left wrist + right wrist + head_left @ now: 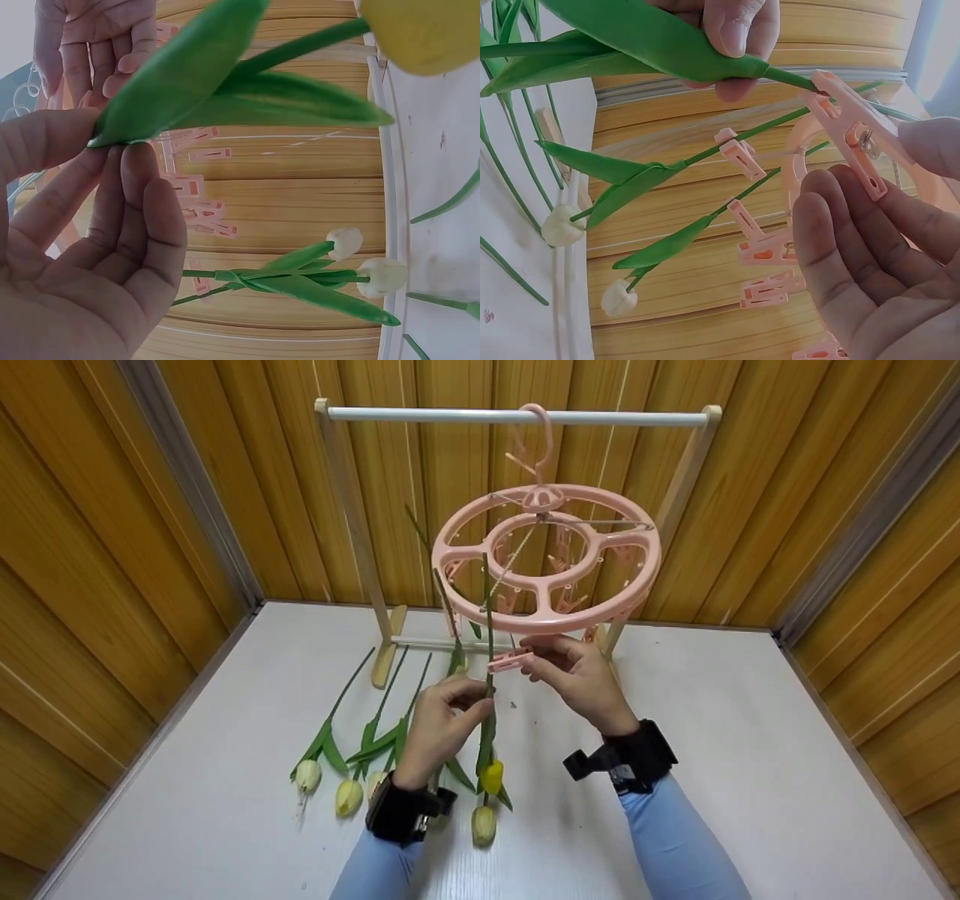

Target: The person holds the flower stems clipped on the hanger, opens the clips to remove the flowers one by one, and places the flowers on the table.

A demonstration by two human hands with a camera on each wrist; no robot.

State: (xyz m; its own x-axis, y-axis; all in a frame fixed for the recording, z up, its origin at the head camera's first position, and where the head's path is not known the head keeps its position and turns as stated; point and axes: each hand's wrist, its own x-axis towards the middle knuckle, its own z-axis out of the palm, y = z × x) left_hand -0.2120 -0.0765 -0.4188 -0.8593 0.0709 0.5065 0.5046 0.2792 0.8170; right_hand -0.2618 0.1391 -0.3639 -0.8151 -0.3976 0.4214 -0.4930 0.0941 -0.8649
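Observation:
My left hand [446, 724] pinches the stem of a yellow tulip [491, 777] at its leaf base, between thumb and fingertips. The bloom points down and the stem rises in front of the round pink clip hanger [517, 625]. In my right hand [577, 675] is one of the hanger's pink clothespins [847, 135], thumb and fingers on its handles. Its tip overlaps the tulip's green stem [789, 78] in the right wrist view. Two white tulips, one nearer [562, 225] and one lower [619, 298], hang bloom-down with their stems at other hanger clips.
The hanger's hook [546, 431] hangs on the white bar [435, 415] of a wooden-legged rack. Several pale tulips, among them one at the left [307, 775] and one in front [484, 825], lie on the white table [225, 780]. Wood-patterned panels [112, 510] enclose it.

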